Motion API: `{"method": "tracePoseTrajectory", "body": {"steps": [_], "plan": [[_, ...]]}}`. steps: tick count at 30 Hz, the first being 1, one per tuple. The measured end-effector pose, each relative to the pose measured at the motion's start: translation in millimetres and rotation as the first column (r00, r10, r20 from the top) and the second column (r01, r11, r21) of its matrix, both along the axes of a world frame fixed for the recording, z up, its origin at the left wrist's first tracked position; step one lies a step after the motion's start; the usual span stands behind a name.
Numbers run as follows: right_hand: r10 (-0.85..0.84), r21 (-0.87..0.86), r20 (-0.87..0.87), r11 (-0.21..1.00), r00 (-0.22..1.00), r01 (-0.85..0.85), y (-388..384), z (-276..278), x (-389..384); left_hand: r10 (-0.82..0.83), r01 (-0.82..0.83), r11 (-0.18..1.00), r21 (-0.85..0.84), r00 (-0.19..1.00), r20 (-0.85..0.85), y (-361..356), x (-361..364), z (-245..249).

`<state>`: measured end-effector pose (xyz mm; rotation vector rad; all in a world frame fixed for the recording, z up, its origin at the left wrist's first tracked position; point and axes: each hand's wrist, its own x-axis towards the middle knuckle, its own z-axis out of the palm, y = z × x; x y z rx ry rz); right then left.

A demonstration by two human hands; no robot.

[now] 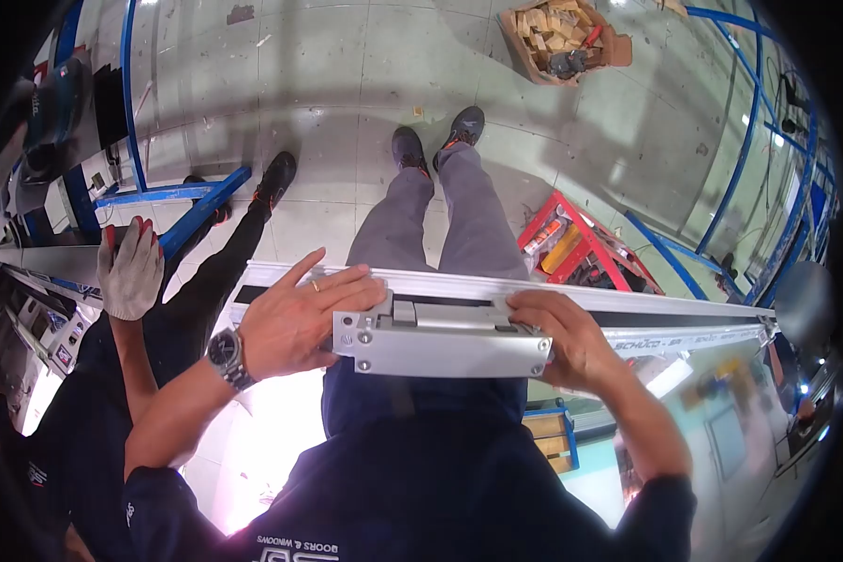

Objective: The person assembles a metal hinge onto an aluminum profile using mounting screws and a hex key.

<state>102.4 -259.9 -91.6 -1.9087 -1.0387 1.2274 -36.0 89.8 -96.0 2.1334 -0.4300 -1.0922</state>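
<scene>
Closer body (454, 348) | left hand (290, 323) flat on end | right hand (567, 339) grips other end, fingertips hidden

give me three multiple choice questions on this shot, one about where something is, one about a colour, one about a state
1. Where is the silver door closer?
A on a chair
B on the aluminium profile
C in a drawer

2. What colour is the rack on the floor?
A red
B green
C white

3. How is the left hand?
A fisted
B gloved
C bare, fingers stretched out

Answers:
1 B, it sits against the profile between both hands.
2 A, its frame is red.
3 C, its fingers lie flat at the closer's end, while the right hand curls over it.
</scene>
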Motion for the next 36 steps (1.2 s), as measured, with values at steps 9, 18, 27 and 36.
{"method": "tracePoseTrajectory", "body": {"steps": [9, 18, 27, 36], "plan": [[-0.110, -0.030, 0.089, 0.993, 0.990, 0.113, 6, 4, -10, 0.062, -0.070, 0.991, 0.115, 0.996, 0.071, -10, 2, 3], [-0.121, 0.057, 0.072, 0.991, 0.990, 0.117, -1, -2, -16, 0.094, -0.094, 0.995, 0.014, 0.995, 0.021, -6, 5, -2], [-0.070, -0.048, 0.121, 0.996, 0.990, 0.076, 6, 9, -15, 0.006, -0.132, 0.889, -0.438, 0.960, -0.278, 33, 35, -34], [-0.092, -0.014, 0.086, 0.995, 0.992, 0.094, 7, 8, -12, 0.213, -0.325, 0.827, -0.459, 0.936, -0.280, -2, 50, -61]]}}
